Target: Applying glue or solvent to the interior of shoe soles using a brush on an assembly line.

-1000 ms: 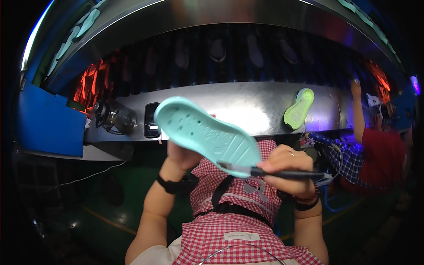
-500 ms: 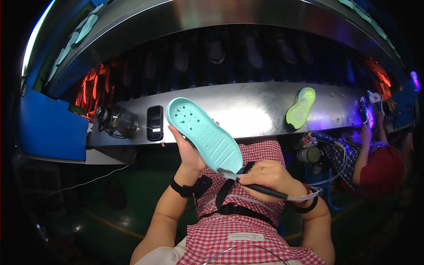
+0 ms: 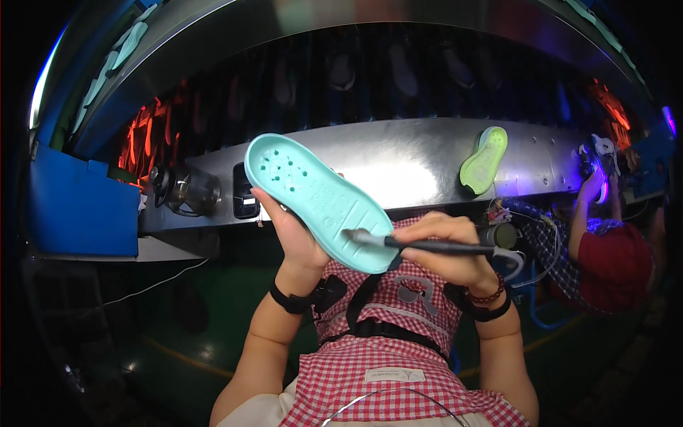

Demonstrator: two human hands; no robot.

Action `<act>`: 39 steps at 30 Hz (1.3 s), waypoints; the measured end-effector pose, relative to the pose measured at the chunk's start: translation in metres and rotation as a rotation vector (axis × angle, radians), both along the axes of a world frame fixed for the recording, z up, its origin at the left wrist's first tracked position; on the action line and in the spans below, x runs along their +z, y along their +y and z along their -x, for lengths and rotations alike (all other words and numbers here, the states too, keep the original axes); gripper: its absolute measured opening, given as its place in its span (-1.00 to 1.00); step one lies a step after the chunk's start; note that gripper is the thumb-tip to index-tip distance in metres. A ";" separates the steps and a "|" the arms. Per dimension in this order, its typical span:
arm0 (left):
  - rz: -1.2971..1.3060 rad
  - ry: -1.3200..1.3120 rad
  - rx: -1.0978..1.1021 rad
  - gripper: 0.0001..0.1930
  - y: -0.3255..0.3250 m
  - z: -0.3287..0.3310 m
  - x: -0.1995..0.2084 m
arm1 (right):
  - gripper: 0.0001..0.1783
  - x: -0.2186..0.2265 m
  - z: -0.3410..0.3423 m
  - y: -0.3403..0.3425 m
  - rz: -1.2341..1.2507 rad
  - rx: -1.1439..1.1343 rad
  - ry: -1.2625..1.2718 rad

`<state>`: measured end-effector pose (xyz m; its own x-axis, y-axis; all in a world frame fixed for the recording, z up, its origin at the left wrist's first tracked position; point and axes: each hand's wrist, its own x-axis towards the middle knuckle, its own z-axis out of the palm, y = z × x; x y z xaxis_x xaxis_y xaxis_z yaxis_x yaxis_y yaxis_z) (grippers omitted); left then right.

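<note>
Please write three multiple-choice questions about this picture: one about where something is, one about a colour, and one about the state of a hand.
1. Where does the lime-green sole rest?
A. on the metal shelf, right of the turquoise sole
B. in the blue box
C. on the person's lap

2. What colour is the sole in the left hand?
A. red
B. turquoise
C. black

3. What is the right hand doing?
A. hanging empty
B. gripping a dark brush whose tip meets the sole
C. resting flat on the shelf

Answers:
1 A, it leans against the shiny metal on the right.
2 B, the raised sole is pale blue-green.
3 B, the fingers close round the handle and the tip touches the sole's lower end.
</note>
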<state>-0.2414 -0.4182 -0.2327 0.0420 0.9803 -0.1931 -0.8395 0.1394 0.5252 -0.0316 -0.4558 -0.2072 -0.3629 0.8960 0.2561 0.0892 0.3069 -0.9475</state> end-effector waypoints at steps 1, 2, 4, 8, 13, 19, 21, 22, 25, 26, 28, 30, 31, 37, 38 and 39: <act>-0.047 0.006 -0.013 -0.13 0.002 0.000 0.001 | -0.73 0.000 0.001 -0.002 -0.004 0.090 0.031; -0.094 0.013 -0.027 -0.12 0.003 0.001 0.003 | -0.73 0.002 0.001 -0.006 -0.008 0.180 0.063; -0.102 0.050 -0.053 -0.12 0.003 0.004 0.011 | -0.73 0.005 -0.005 -0.006 0.035 0.341 0.117; -0.105 0.044 -0.072 -0.14 0.006 0.001 0.028 | -0.77 -0.013 -0.009 -0.001 0.297 0.162 0.447; -0.087 -0.161 -0.124 -0.29 -0.011 -0.017 0.038 | -0.77 -0.008 0.018 -0.008 0.641 0.043 0.903; -0.087 -0.285 -0.212 -0.31 -0.019 -0.025 0.018 | -0.80 -0.001 0.021 -0.021 0.237 0.041 0.475; -0.074 -0.244 -0.240 -0.31 -0.018 -0.022 0.018 | -0.80 0.005 0.017 -0.018 0.210 0.027 0.448; -0.071 -0.245 -0.241 -0.31 -0.017 -0.022 0.018 | -0.79 0.006 0.014 -0.015 0.256 -0.015 0.458; -0.116 -0.248 -0.281 -0.30 -0.013 -0.020 0.018 | -0.78 0.009 0.015 -0.009 0.147 0.030 0.301; -0.148 -0.259 -0.314 -0.32 -0.011 -0.019 0.018 | -0.79 0.011 0.015 -0.007 0.040 0.133 0.230; -0.169 -0.270 -0.351 -0.33 -0.011 -0.018 0.019 | -0.79 0.013 0.015 -0.005 -0.008 0.140 0.228; -0.098 -0.225 -0.287 -0.33 -0.012 -0.022 0.024 | -0.76 0.012 0.012 -0.003 0.230 -0.020 0.362; -0.115 -0.211 -0.294 -0.33 -0.011 -0.023 0.023 | -0.73 0.009 0.011 -0.002 0.239 -0.047 0.311; -0.147 -0.224 -0.333 -0.35 -0.009 -0.018 0.024 | -0.74 0.014 0.006 0.005 0.156 0.123 0.376; -0.103 -0.219 -0.284 -0.37 -0.010 -0.018 0.025 | -0.74 0.016 0.004 0.008 0.122 0.038 0.281; -0.104 -0.081 -0.319 -0.39 -0.008 -0.015 0.025 | -0.74 0.016 0.002 0.010 0.139 0.111 0.253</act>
<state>-0.2262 -0.4261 -0.2075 0.3605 0.9296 -0.0761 -0.8018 0.3505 0.4841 -0.0337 -0.4459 -0.1916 -0.4013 0.8870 0.2285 -0.1815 0.1675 -0.9690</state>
